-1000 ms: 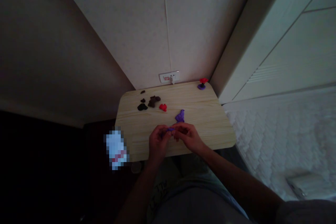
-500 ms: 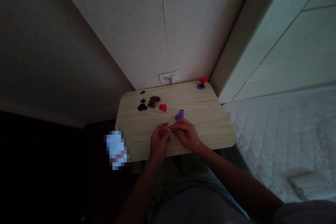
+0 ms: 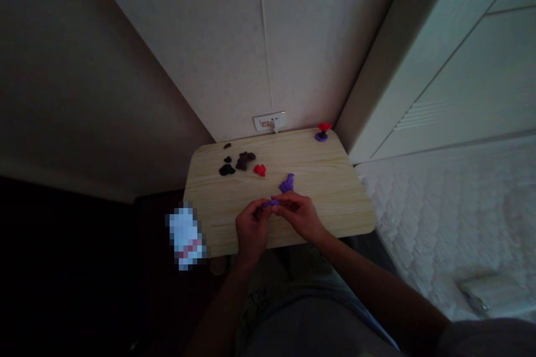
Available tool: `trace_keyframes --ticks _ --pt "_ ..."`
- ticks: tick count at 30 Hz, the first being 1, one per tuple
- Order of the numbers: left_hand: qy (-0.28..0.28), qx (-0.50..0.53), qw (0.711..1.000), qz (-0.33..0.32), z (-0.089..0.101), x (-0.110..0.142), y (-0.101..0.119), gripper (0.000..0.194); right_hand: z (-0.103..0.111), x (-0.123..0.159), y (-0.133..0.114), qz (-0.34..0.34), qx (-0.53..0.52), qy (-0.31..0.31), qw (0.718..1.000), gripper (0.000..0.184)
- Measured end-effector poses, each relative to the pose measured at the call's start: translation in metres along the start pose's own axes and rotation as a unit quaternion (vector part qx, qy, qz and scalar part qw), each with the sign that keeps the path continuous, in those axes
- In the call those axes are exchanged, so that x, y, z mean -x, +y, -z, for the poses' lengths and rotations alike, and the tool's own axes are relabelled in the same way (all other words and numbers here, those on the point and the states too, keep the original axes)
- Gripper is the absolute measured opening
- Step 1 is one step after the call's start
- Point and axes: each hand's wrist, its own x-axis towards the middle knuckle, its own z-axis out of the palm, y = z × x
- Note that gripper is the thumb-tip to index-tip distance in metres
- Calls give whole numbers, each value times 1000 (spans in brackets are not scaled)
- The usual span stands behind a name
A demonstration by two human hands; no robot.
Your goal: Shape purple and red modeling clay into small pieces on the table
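A small piece of purple modelling clay (image 3: 271,203) is pinched between the fingertips of my left hand (image 3: 252,228) and my right hand (image 3: 304,216), above the front part of the wooden table (image 3: 335,201). Just beyond my right fingers lies a larger purple clay lump (image 3: 287,183). Farther left on the tabletop are a red clay lump (image 3: 260,170), a dark brown clay lump (image 3: 245,160) and a black clay lump (image 3: 226,169). At the far right corner stands a small clay figure with a red top (image 3: 324,126), a dark stem and a purple base.
A wall socket (image 3: 270,121) with a plug in it sits just above the table's back edge. To the right is a bed with a white quilted mattress (image 3: 444,217). A blurred-out bright object (image 3: 186,237) is by the table's left front corner.
Both hands have turned slightly, and more of the purple clay now shows between their fingertips. My left fingers have closed in toward it. The lumps on the table stay put.
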Motion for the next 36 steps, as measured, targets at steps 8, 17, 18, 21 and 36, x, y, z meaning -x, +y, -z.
trace_keyframes --ticks 8,17,18,21,36 --pt "28 -16 999 -3 -2 3 1 17 -3 3 -8 118 116 36 986 17" --pt "13 24 999 31 7 -1 -9 20 0 5 -11 94 128 -25 987 22" --pt "8 22 999 33 6 -1 -10 21 0 4 -9 87 114 -17 990 24" --pt "3 26 999 44 4 1 -13 23 0 2 -4 99 117 -3 988 25" --pt "-46 36 998 31 -15 18 9 18 2 -1 18 168 310 40 935 23"
